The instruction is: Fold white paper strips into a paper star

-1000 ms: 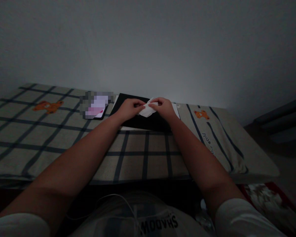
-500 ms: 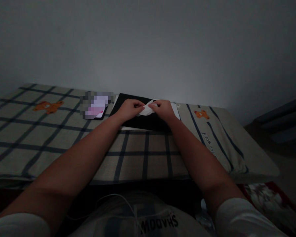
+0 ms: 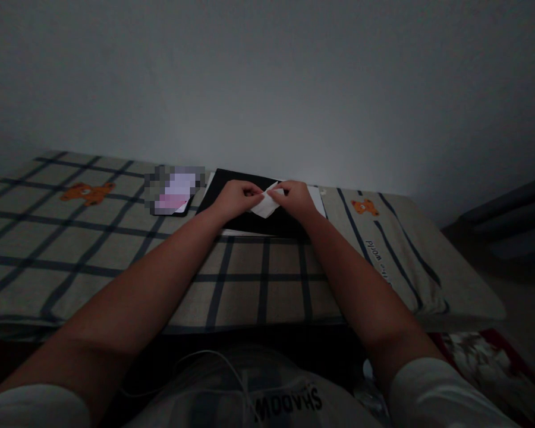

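Observation:
Between my two hands is a small piece of white paper [image 3: 266, 206], thin and creased, with a corner hanging down toward me. My left hand [image 3: 237, 199] pinches its left side between thumb and fingers. On the other side my right hand [image 3: 295, 198] grips it the same way, the thumbs almost meeting. Both hands are over a flat black sheet [image 3: 223, 181]. Under that sheet, white paper [image 3: 315, 196] shows at the right and along the edges. The dim light hides the finer folds.
A phone [image 3: 176, 193] with a lit, blurred screen lies left of the black sheet. Checked cloth [image 3: 241, 291] covers the table, which stands against a grey wall [image 3: 267, 89]. A white cable [image 3: 214, 352] crosses my lap. At lower right is a red-edged box [image 3: 494, 339] holding pale scraps.
The white paper has turned between my fingers, and its lower part now hangs as a pointed corner closer to me. My hands have barely shifted.

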`<state>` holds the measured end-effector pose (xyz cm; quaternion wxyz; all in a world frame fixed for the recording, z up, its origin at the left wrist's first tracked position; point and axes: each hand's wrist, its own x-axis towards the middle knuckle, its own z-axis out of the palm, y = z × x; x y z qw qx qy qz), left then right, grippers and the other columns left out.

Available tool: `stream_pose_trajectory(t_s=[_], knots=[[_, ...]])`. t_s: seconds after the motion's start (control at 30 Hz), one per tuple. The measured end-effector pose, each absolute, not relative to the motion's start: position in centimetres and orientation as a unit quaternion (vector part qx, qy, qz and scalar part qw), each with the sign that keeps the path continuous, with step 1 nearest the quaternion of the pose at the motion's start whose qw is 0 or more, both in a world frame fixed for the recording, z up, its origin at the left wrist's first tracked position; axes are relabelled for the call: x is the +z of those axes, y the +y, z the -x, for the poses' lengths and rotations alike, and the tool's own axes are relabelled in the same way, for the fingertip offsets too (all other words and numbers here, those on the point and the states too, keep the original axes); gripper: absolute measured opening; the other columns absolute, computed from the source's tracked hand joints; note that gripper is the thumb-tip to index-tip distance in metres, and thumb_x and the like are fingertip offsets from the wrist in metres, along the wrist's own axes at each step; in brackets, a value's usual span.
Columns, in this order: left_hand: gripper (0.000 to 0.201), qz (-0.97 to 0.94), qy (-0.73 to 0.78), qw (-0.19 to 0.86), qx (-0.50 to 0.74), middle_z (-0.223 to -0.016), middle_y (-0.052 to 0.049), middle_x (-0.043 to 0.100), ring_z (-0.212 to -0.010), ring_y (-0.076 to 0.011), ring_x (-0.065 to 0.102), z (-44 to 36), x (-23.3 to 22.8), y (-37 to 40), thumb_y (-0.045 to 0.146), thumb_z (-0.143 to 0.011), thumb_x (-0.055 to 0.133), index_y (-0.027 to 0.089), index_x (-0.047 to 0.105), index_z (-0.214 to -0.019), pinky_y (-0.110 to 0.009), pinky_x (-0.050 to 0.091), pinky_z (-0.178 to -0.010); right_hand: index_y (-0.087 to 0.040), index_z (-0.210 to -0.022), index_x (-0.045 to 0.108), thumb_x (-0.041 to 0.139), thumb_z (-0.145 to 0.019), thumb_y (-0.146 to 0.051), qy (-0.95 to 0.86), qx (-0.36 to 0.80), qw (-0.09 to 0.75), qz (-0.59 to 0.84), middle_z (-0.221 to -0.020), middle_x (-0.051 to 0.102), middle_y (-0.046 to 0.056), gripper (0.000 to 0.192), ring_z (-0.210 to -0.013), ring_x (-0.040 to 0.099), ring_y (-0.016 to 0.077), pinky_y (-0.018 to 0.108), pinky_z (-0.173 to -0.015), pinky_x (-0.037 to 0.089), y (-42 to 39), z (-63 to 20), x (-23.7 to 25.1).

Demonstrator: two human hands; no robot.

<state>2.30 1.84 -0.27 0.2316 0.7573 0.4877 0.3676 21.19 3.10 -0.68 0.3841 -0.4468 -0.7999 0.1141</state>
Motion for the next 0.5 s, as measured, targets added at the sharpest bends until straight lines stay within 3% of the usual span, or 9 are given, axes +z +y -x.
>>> stream_pose_trajectory(t_s=[0.23,0.5], knots=[[0.028,-0.784,0.480,0.182,0.348,-0.069,-0.004,0.065,-0.061,-0.0144,0.053,-2.18,-0.04,1.66,0.035,-0.074,0.056,0.014,0.072,-0.083,-0.026,0.038,-0.057,-0.016,-0.082,0.073,0.060,-0.076,-0.030,-0.794,0.158,0.375,0.452,-0.079,0.070,0.005,0.020,-0.068,0.060,0.0157,0.029,-0.067,0.044,3.05,-21.16,-0.76],[0.025,-0.809,0.481,0.134,0.311,-0.076,-0.005,0.067,-0.066,-0.0152,0.055,-2.35,0.21,1.28,0.033,-0.074,0.057,0.015,0.071,-0.083,-0.026,0.037,-0.059,-0.013,-0.081,0.073,0.057,-0.078,-0.027,-0.822,0.099,0.343,0.445,-0.079,0.070,0.006,0.021,-0.071,0.059,0.0152,0.028,-0.069,0.042,2.73,-20.96,-0.62]])
